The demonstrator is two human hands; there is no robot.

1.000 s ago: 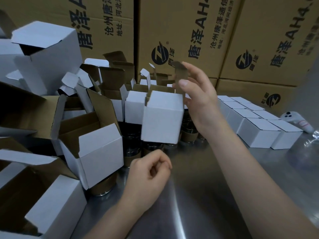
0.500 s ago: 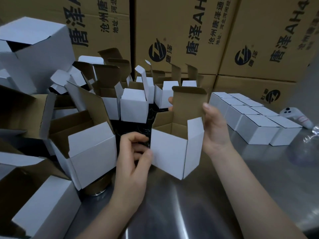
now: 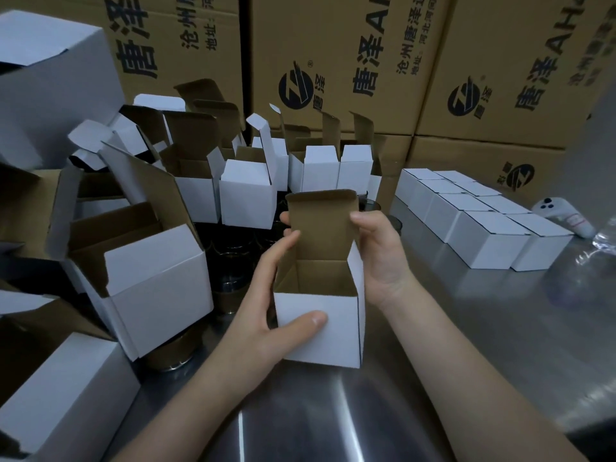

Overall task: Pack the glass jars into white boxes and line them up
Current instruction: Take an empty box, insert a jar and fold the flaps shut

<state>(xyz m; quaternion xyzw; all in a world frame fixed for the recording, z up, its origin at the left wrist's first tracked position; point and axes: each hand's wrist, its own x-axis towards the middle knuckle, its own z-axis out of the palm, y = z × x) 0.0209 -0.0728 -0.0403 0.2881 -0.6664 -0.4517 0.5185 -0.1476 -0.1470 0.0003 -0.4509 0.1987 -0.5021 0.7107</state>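
An open white box (image 3: 320,331) is being held upright over the table (image 3: 433,378) by both hands. The left grip (image 3: 265,295) is being wrapped round its near-left corner, thumb pressed on the front face. The right grip (image 3: 383,258) is clasping the right wall, with its thumb laid on the raised lid flap (image 3: 320,221). The mouth is being turned upward, and only brown card is being shown inside (no jar in it, as far as can be seen).

The glass jars (image 3: 233,281) are standing just beyond the box and to its left — dark, upright, crowded between the other open boxes (image 3: 246,198). They are lying nearer the left grip, so that hand is judged the likelier one to be freed for the reach. At the right, closed boxes (image 3: 483,235) are sitting lined up in two rows.
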